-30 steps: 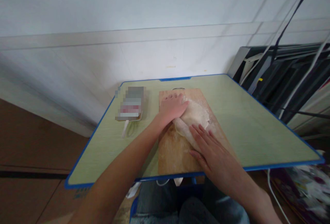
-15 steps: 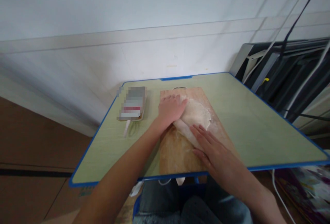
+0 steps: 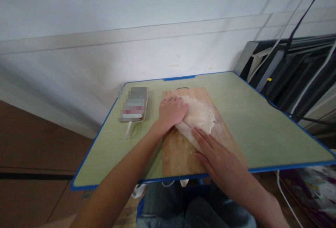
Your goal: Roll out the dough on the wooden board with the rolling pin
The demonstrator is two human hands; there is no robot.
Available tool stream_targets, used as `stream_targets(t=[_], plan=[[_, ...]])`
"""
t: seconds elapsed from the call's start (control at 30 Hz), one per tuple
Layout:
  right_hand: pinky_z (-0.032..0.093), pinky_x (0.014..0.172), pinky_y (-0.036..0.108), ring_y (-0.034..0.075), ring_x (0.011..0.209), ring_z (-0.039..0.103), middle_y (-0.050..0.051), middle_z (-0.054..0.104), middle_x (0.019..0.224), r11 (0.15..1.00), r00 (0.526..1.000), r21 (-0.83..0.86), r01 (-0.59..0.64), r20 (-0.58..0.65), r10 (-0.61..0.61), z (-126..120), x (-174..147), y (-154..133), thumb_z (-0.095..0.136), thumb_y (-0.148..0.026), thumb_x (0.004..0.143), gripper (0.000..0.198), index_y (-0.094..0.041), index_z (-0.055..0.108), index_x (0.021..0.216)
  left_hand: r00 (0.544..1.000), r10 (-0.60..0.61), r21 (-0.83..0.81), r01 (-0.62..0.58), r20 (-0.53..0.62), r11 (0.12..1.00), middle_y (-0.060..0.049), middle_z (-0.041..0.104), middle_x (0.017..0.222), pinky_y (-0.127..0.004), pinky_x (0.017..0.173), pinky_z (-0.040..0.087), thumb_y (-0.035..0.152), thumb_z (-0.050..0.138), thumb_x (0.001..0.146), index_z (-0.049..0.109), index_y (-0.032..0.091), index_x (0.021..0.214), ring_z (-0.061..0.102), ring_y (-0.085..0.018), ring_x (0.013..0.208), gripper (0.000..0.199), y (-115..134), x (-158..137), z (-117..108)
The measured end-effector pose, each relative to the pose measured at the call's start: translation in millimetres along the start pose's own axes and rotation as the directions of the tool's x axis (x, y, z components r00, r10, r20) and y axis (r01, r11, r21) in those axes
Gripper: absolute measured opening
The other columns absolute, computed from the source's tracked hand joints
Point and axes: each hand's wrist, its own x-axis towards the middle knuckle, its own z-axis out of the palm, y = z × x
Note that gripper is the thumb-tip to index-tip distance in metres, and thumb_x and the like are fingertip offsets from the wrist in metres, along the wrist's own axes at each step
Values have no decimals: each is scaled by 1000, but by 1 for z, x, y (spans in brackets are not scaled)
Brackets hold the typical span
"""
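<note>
A thin, floured sheet of dough [image 3: 201, 114] lies on a wooden board [image 3: 175, 154]. Along its near-left edge runs a pale roll [image 3: 187, 132], slanting between my hands; whether a rolling pin is inside I cannot tell. My left hand [image 3: 172, 110] rests palm down over the roll's far end, fingers stretched forward and thumb toward the dough. Lower down, my right hand [image 3: 210, 145] lies on the roll's near end, its fingers straight and its thumb a little apart. Both palms hide the roll's ends.
The board sits on a pale green table [image 3: 262, 126] with a blue rim. Left of it is a blurred-out tray-like item [image 3: 135, 103], with a white handle-like piece [image 3: 128, 130] at its near side. A white wall stands behind; dark flat panels [image 3: 296, 67] and cables are at right.
Both hands, still on the roll, have shifted very slightly left. The dough sheet and board look nearly the same; the view has tilted a little.
</note>
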Motion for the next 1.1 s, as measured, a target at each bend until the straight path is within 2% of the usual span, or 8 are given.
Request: stream_targets(t=[0.1, 0.2, 0.3, 0.5, 0.8, 0.9, 1.0, 1.1], plan=[[32, 106, 47, 24, 133, 31, 17, 41, 142, 999, 999, 22, -42, 1, 42, -8, 2, 8, 32, -29, 94, 49, -8, 40, 139, 999, 29, -16, -28, 35, 999, -12, 61, 122, -40, 92, 44, 42, 32, 94, 59, 15, 113, 54, -27, 115, 42, 12, 21, 2], [32, 105, 46, 24, 133, 32, 18, 39, 143, 996, 996, 44, -80, 29, 79, -14, 2, 13, 30, -33, 96, 51, -8, 39, 140, 996, 74, -29, -72, 56, 997, -13, 61, 122, -38, 88, 47, 41, 34, 94, 58, 15, 113, 55, -27, 114, 40, 24, 35, 2], [32, 106, 44, 22, 133, 31, 17, 38, 144, 997, 998, 43, -61, 3, 61, -11, -2, 10, 31, -32, 96, 51, -9, 37, 141, 995, 85, -29, -84, 54, 996, -11, 60, 123, -38, 90, 46, 42, 32, 95, 57, 17, 116, 54, -25, 115, 41, 22, 26, 1], [30, 107, 44, 21, 134, 31, 17, 40, 143, 996, 997, -54, 70, -14, -71, 1, -5, -8, 30, -14, 93, 48, -6, 38, 139, 998, 65, 31, -64, -20, 997, -9, 57, 129, -40, 107, 30, 40, 30, 96, 58, 17, 117, 46, -24, 125, 41, -6, -10, -1], [30, 106, 44, 22, 133, 28, 16, 39, 143, 998, 998, 20, -55, 21, 55, -16, 0, 11, 30, -31, 96, 50, -8, 37, 140, 995, 96, -16, -96, 35, 995, -11, 63, 118, -39, 88, 47, 42, 33, 94, 63, 16, 109, 57, -26, 112, 42, 24, 30, 2], [31, 106, 41, 21, 134, 28, 16, 39, 143, 1000, 1000, 18, -16, 2, 16, -11, -3, 6, 31, -28, 95, 50, -7, 38, 139, 996, 89, -13, -89, 22, 996, -9, 62, 120, -40, 92, 45, 42, 35, 94, 61, 18, 112, 55, -26, 114, 39, 18, 18, 1], [30, 107, 41, 19, 134, 28, 16, 38, 143, 999, 999, -6, 42, -13, -42, -4, -5, -4, 30, -19, 94, 48, -6, 38, 139, 998, 59, -5, -59, 1, 998, -6, 59, 126, -41, 103, 36, 39, 35, 94, 61, 21, 113, 51, -23, 119, 37, 4, 1, 0], [29, 108, 43, 19, 134, 31, 15, 39, 144, 999, 999, 2, 37, -7, -37, -1, -4, -7, 29, -16, 93, 48, -9, 37, 140, 1000, 24, -4, -24, 1, 1000, -6, 60, 126, -40, 104, 35, 37, 37, 93, 61, 21, 112, 51, -23, 120, 34, -1, -1, -1]])
